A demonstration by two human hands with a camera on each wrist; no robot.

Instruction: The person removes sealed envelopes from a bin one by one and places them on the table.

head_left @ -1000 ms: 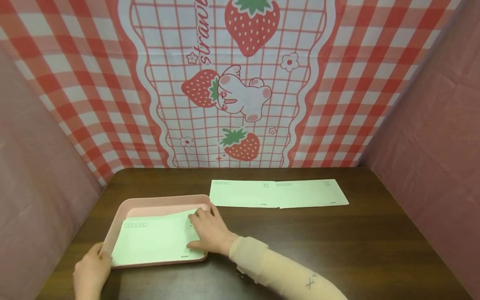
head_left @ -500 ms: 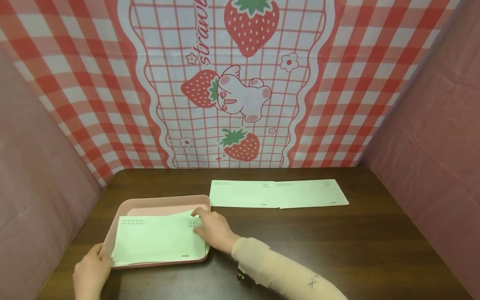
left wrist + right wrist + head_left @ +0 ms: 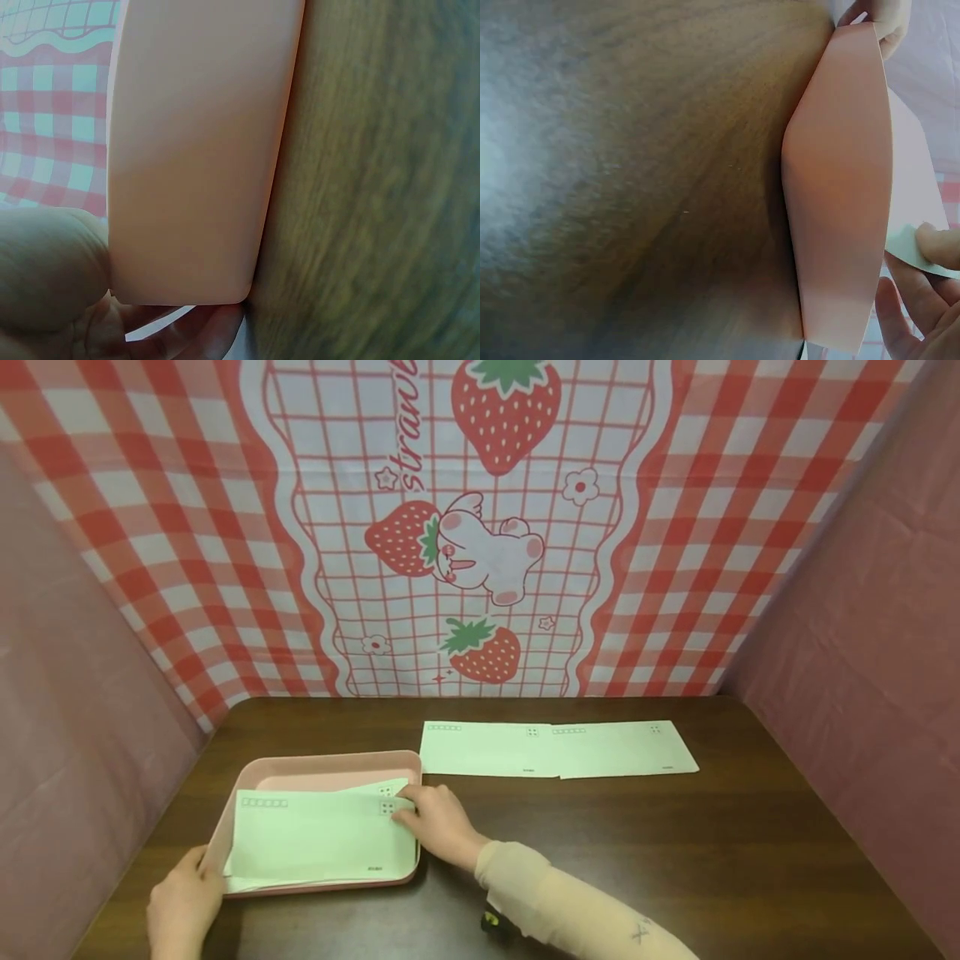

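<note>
A pink tray [image 3: 322, 765] sits at the front left of the table, with a stack of pale envelopes inside. My left hand [image 3: 182, 900] grips the tray's left end; in the left wrist view its thumb and fingers close around the tray wall [image 3: 195, 172]. At the opposite end, my right hand [image 3: 444, 823] pinches the right edge of the top envelope [image 3: 315, 837]. In the right wrist view the thumb [image 3: 939, 244] lies on the envelope [image 3: 906, 246] and fingers [image 3: 919, 296] are beneath it. The top envelope is raised slightly, and another envelope [image 3: 386, 790] shows behind it.
Two envelopes lie side by side near the table's back edge, a left one [image 3: 487, 749] and a right one [image 3: 626, 750]. Behind the dark wooden table [image 3: 637, 852] hangs a red checked strawberry cloth [image 3: 480, 552], with pink cloth on both sides.
My right hand has gone from spread over the stack to pinching the top envelope's edge. That envelope has lifted a little, uncovering the one below. The left hand and tray stay put.
</note>
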